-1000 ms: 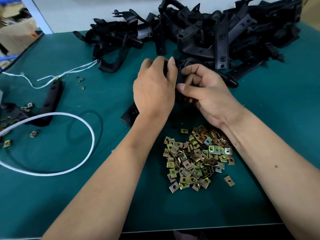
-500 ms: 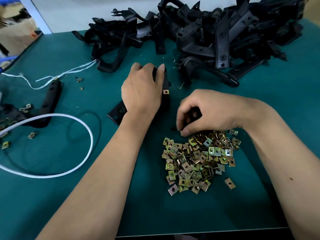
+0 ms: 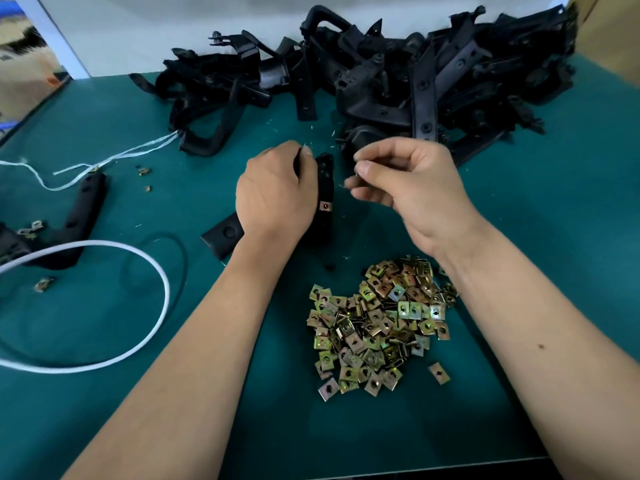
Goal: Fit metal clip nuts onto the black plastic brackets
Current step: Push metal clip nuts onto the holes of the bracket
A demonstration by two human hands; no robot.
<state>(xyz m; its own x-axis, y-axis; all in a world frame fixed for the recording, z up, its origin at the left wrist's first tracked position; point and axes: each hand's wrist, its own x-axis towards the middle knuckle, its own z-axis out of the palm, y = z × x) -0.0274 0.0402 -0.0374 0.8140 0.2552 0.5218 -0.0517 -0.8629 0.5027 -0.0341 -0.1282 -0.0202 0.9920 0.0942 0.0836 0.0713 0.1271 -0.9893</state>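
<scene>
Bench (image 3: 519, 209): green mat.
Clip nuts (image 3: 377, 323): heaped near front edge, centre.
Left hand (image 3: 275, 192): gripping bracket (image 3: 325, 188), one clip fitted (image 3: 325, 206).
Right hand (image 3: 412, 183): fingertips pinched together; content indistinct.
Bracket pile (image 3: 398, 77): along back edge.

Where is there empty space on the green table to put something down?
Bare mat right of the nut pile, below the bracket heap. More between the white cord and the left arm, and along the near edge. The middle is crowded by both hands and the held bracket.
</scene>
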